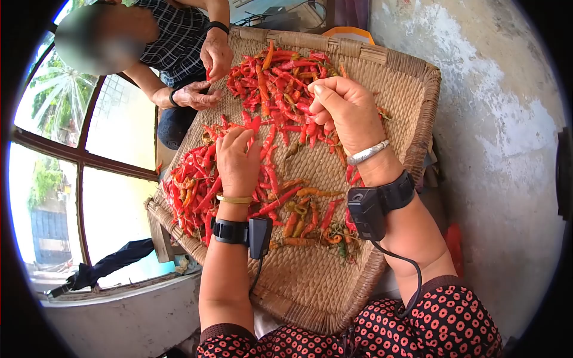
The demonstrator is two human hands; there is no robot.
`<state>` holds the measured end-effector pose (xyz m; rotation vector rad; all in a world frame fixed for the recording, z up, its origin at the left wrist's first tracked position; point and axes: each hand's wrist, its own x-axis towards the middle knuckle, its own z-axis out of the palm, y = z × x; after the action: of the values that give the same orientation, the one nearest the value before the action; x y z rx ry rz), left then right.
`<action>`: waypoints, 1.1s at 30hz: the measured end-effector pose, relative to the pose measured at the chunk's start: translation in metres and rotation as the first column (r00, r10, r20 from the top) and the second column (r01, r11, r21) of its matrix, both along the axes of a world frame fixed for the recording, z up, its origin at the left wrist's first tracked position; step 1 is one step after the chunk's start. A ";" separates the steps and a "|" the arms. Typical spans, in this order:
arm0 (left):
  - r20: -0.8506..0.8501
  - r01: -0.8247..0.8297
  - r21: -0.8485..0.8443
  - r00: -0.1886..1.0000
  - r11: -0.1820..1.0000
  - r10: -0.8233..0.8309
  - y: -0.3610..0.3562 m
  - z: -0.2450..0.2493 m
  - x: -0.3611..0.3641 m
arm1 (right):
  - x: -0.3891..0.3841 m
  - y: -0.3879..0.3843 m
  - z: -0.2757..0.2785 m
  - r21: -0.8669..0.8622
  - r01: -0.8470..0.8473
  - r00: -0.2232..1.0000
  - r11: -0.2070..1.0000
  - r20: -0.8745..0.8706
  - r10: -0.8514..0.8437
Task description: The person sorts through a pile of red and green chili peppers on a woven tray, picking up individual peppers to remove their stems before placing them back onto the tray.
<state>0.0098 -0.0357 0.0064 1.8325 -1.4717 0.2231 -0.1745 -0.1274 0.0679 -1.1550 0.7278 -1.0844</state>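
A large woven tray [310,280] holds heaps of red chili peppers. My left hand [237,161] is at the left heap [194,185], its fingers closed around a red pepper [254,126] that shows at the fingertips. Above the right side of the tray is my right hand [346,110], thumb and forefinger pinched together; what they hold, if anything, is too small to tell. Behind it lies the upper heap of red peppers [277,83]. Orange, brown and greenish peppers [301,215] lie in the middle of the tray, nearer to me.
Across the tray's upper left sits another person [173,42], whose two hands [200,94] are together at the rim with a bit of red between them. A window [77,155] and a dark folded umbrella [116,262] are at left, a wall [489,149] at right.
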 end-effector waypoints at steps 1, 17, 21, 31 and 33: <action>0.216 0.006 0.073 0.976 0.997 -0.021 0.000 -0.001 -0.002 | 0.000 0.000 -0.001 0.006 -0.002 1.000 1.000 0.005 0.002; 0.238 0.556 0.486 0.658 0.674 -0.715 -0.077 -0.027 -0.137 | 0.020 0.017 -0.011 -0.258 0.070 0.997 0.964 -0.006 -0.074; 0.120 0.524 0.562 0.714 0.640 -0.690 -0.081 -0.016 -0.171 | 0.018 0.016 -0.011 -0.280 0.049 0.999 0.959 -0.002 -0.051; 0.235 0.303 0.742 0.718 0.598 -0.655 -0.087 -0.044 -0.172 | 0.019 0.017 -0.013 -0.338 0.050 0.995 0.940 -0.065 -0.076; 0.228 0.393 0.792 0.519 0.467 -0.824 -0.085 -0.029 -0.174 | 0.018 0.017 -0.012 -0.335 0.049 0.994 0.941 -0.078 -0.080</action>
<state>-0.1644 -0.1207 -0.0226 1.5331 -2.9436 -0.1819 -0.1561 -0.1100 0.0556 -1.4850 0.6717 -1.2491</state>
